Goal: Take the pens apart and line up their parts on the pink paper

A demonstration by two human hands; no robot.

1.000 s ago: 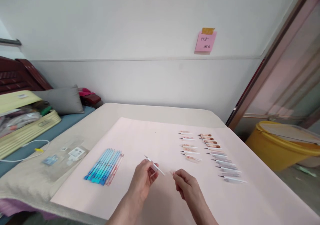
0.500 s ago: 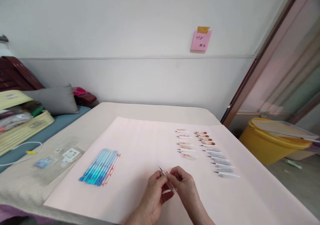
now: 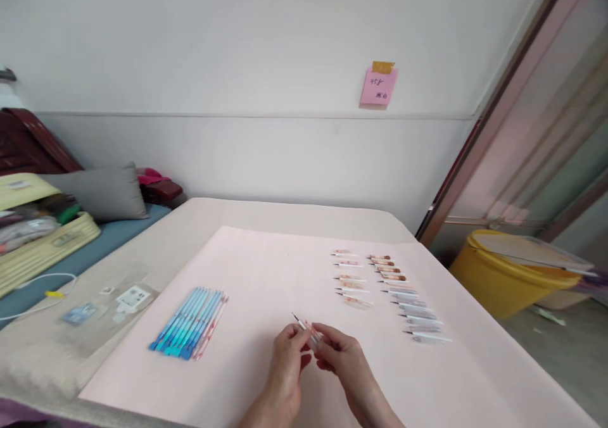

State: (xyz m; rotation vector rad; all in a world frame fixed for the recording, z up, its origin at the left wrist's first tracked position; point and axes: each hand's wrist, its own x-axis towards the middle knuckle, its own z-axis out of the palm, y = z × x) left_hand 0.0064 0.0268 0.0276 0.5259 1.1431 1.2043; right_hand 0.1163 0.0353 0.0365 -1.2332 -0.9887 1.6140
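My left hand (image 3: 285,361) pinches a thin white pen refill (image 3: 301,323) with a dark tip, which points up and to the left. My right hand (image 3: 342,352) is closed on the same refill's lower end, where a clear pinkish piece shows between the fingers; fingers partly cover it. Left of the hands lies a row of blue pen barrels (image 3: 190,320), with pink-and-white ones (image 3: 212,330) at its right side. Beyond my right hand, white refills with dark tips lie beside short clear patterned pieces (image 3: 351,279), brown ones (image 3: 392,270) and greyish ones (image 3: 422,317).
A pale pink sheet (image 3: 266,270) covers much of the beige table (image 3: 285,213). Clear plastic wrappers (image 3: 133,295) lie at the left. A yellow bin (image 3: 508,276) stands right of the table; a grey pillow (image 3: 104,190) is at the far left. A pink note (image 3: 379,87) hangs on the wall.
Both hands have shifted slightly left with the refill. My right fingers have changed their grip, and more of the pinkish piece shows between the hands. The view has tilted a little.
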